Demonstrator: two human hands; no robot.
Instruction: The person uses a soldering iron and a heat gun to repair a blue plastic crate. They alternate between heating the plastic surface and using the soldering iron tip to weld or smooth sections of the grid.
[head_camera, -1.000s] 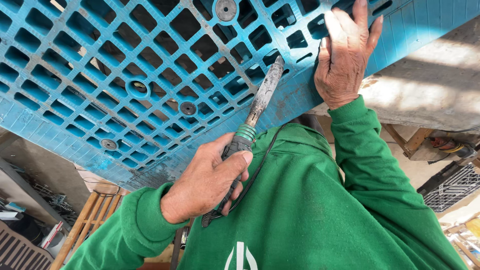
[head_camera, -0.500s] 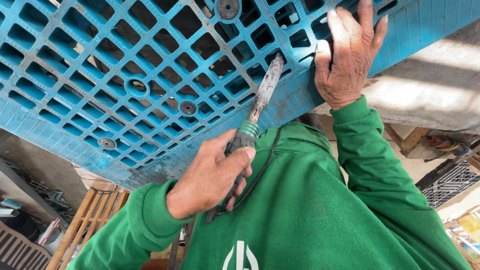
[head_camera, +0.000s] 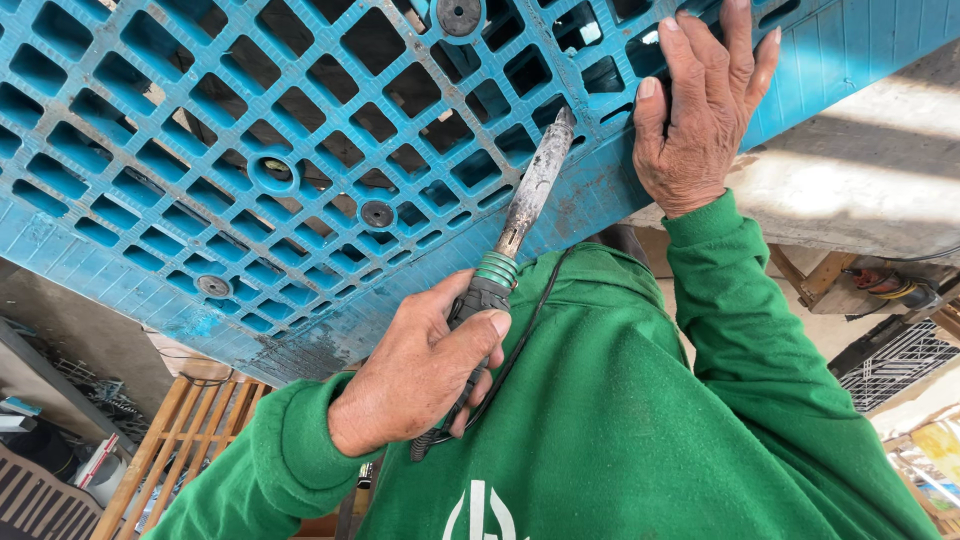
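A blue plastic grid pallet (head_camera: 250, 150) fills the upper view, worn and scuffed along its near edge. My left hand (head_camera: 420, 375) is shut on the dark handle of a soldering iron (head_camera: 525, 205) with a green collar. Its long, crusted metal tip rests against the pallet's edge rib near a grid opening. The iron's black cord (head_camera: 520, 345) trails down over my green hoodie. My right hand (head_camera: 700, 110) lies flat on the pallet's rim just right of the tip, fingers spread upward.
A wooden slatted frame (head_camera: 190, 440) stands below left, with a dark plastic crate (head_camera: 40, 500) beside it. A concrete slab (head_camera: 860, 190) lies to the right, above a wooden support, a corded tool (head_camera: 885, 282) and a black metal grate (head_camera: 895, 360).
My left hand and the iron have shifted slightly right, the tip staying on the pallet's edge. My right hand keeps its place on the rim.
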